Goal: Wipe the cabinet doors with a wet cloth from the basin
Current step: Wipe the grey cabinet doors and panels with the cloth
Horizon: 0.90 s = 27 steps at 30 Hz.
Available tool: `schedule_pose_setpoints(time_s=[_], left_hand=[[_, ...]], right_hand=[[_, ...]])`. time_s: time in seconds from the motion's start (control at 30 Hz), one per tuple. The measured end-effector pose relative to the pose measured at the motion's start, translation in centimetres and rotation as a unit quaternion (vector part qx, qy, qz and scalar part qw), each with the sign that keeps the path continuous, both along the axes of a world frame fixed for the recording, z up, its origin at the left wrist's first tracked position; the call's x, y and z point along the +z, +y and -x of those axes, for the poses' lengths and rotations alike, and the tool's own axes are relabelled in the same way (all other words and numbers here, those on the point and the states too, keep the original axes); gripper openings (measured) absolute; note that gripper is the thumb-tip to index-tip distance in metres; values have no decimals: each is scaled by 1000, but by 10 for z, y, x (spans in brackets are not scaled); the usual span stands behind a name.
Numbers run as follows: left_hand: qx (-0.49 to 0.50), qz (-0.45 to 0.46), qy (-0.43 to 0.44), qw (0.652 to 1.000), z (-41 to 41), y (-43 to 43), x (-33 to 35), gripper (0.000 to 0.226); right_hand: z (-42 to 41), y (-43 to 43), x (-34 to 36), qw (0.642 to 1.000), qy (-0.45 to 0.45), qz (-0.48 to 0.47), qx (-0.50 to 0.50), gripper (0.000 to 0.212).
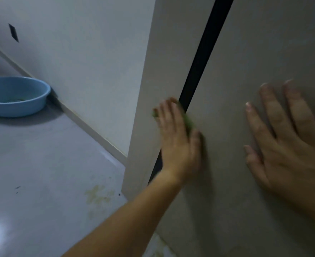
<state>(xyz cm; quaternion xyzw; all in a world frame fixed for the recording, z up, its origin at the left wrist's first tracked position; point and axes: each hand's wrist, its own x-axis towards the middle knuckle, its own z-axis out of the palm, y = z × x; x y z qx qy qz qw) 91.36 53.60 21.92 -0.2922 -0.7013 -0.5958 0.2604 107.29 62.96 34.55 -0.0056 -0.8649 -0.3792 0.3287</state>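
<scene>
Beige cabinet door [255, 43]: L hand [177, 143] presses crumpled green cloth [189, 122], blurry.

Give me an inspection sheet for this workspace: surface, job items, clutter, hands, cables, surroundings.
Surface: beige cabinet doors, dark gap between two panels.
Job's things: green cloth pressed on the doors at the gap; blue basin on the floor by the wall.
Clutter: yellowish stains on the floor near the cabinet.
Hands: left hand flat on the cloth; right hand flat on a door, fingers spread.
Cables: nothing seen.
Surroundings: pale wall with a dark mark; skirting.
</scene>
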Motion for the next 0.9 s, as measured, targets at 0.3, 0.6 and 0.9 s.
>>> schedule_pose_setpoints(time_s=[0.3, 0.6, 0.9], left_hand=[[46, -62, -126, 989, 44, -13, -18, 75], [-13, -34, -171, 985, 0, -4, -78, 77], [-55, -44, -277, 958, -53, 0, -117, 76]], right_hand=[[12, -13, -16, 998, -43, -35, 12, 69], [23, -23, -46, 996, -84, -41, 12, 70], [38, -34, -90, 986, -158, -50, 23, 73]])
